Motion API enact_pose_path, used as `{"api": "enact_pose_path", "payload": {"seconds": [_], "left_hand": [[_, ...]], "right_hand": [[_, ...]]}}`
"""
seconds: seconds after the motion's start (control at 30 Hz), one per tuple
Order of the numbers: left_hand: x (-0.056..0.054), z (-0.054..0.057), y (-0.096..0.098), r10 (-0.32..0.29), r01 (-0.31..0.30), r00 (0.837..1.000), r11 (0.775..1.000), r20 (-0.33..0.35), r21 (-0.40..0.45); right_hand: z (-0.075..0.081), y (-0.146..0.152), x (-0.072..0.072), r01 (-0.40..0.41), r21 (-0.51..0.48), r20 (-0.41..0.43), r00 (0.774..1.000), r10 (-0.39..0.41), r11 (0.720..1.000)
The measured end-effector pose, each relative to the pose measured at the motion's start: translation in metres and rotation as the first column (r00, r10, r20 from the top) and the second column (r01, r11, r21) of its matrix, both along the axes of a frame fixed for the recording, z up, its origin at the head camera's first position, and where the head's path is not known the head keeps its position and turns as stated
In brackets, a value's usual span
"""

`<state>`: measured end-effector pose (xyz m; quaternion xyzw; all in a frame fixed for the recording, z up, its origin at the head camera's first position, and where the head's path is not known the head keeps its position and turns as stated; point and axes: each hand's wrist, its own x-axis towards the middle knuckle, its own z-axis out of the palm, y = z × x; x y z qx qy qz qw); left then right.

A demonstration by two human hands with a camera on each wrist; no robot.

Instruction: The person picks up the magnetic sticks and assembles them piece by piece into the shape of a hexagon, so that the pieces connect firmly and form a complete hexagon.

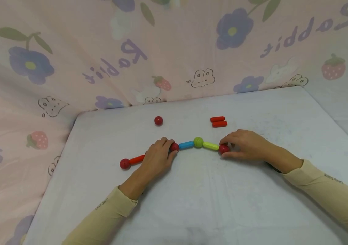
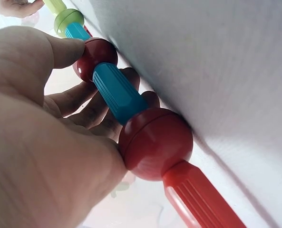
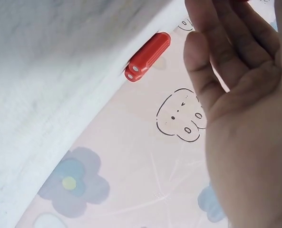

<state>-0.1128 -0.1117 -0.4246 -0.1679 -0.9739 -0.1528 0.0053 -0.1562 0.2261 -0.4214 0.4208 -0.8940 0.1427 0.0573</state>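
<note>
A chain of toy rods and balls lies across the table. From left it runs red ball (image 1: 125,164), red rod (image 1: 137,159), red ball (image 2: 156,144), blue rod (image 2: 119,92), red ball (image 2: 97,59), blue rod (image 1: 186,145), green ball (image 1: 198,142), yellow-green rod (image 1: 210,146), red ball (image 1: 224,149). My left hand (image 1: 158,156) arches over the chain, pinching the middle red ball between thumb and fingers; it hides part of the chain in the head view. At the right end, my right hand (image 1: 247,145) holds the last red ball between thumb and fingers.
Two red rods (image 1: 219,124) lie side by side behind the chain, pale round spots on their ends. A loose red ball (image 1: 158,120) sits farther back on the white table (image 1: 204,200). Patterned pink cloth (image 1: 174,58) hangs behind the table.
</note>
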Motion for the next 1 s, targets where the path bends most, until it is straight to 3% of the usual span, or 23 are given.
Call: {"api": "enact_pose_path", "payload": {"seconds": [0.7,1.0], "left_hand": [[0.0005,-0.0004,-0.0003,-0.007,0.006,1.000,1.000,0.024,0.020],[-0.0017,0.0009,-0.0008,-0.007,0.006,1.000,1.000,0.030,0.024]], "right_hand": [[-0.0007,-0.0003,-0.0013,0.037,0.037,-0.005,0.999,-0.037,0.999],[0.0025,-0.0069,0.0021,0.053,0.057,0.070,0.996,-0.057,0.997]]}}
